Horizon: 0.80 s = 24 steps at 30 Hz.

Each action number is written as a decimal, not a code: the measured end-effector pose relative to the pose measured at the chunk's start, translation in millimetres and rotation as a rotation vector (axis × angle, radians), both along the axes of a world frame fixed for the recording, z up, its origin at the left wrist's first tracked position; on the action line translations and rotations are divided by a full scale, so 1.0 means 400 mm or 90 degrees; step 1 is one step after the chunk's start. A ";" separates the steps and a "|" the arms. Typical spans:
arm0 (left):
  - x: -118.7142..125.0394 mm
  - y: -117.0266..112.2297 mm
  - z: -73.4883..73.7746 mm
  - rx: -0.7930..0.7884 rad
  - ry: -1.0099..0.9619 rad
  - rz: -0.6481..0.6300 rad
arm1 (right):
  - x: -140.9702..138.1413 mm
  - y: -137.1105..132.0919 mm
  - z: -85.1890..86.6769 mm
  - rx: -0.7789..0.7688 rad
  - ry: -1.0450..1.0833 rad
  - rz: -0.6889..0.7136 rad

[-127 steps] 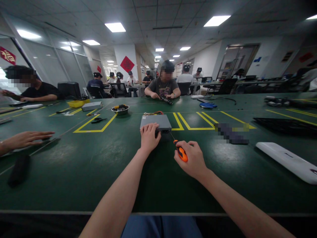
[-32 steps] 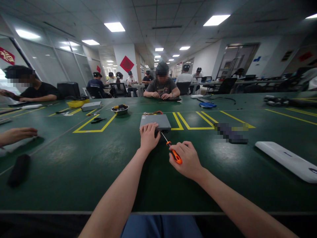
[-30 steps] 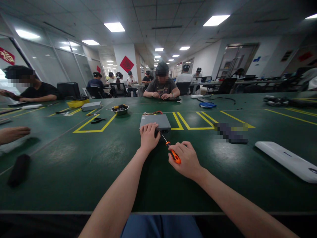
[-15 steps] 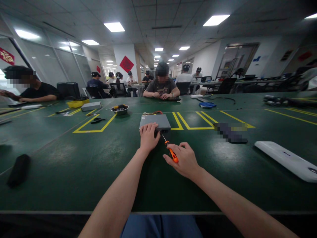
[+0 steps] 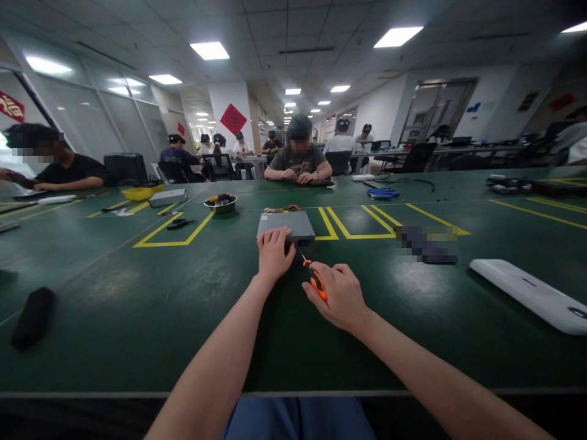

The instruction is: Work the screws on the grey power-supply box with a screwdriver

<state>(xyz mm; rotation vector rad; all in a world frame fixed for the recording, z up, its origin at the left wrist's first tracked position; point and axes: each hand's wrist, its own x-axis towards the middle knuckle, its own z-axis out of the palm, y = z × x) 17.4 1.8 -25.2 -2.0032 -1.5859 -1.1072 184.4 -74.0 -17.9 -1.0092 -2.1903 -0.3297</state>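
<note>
A grey metal computer power supply (image 5: 293, 223) lies on the green table in front of me, coloured cables at its far side. My left hand (image 5: 274, 250) grips its near left corner, fingers over the top and thumb at the front face. In my right hand (image 5: 338, 292) is a screwdriver (image 5: 317, 282) with an orange and black handle, held between thumb and fingers. Its thin shaft points up and left at the front face, near the power socket. Whether the tip sits in a screw is too small to tell.
A metal bowl (image 5: 221, 204) with tools and black pliers (image 5: 180, 224) lie to the left, beyond a black object (image 5: 33, 318). On the right are a white, rounded device (image 5: 527, 292), a pixelated dark item (image 5: 426, 245) and blue gloves (image 5: 383, 194). A co-worker (image 5: 300, 156) sits opposite.
The screwdriver handle has turned slightly in my right hand, and the fingers have shifted a little on it. My left hand stays on the power supply. The whole view has moved very slightly.
</note>
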 end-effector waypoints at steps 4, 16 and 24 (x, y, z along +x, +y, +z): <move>0.000 0.000 0.000 0.004 -0.005 -0.004 | 0.000 0.001 -0.004 -0.001 0.005 -0.003; 0.002 0.001 0.000 -0.005 -0.004 0.005 | 0.002 -0.003 0.005 -0.002 0.007 -0.003; 0.003 -0.002 0.003 -0.011 -0.005 0.007 | 0.006 0.001 0.003 0.025 -0.022 0.007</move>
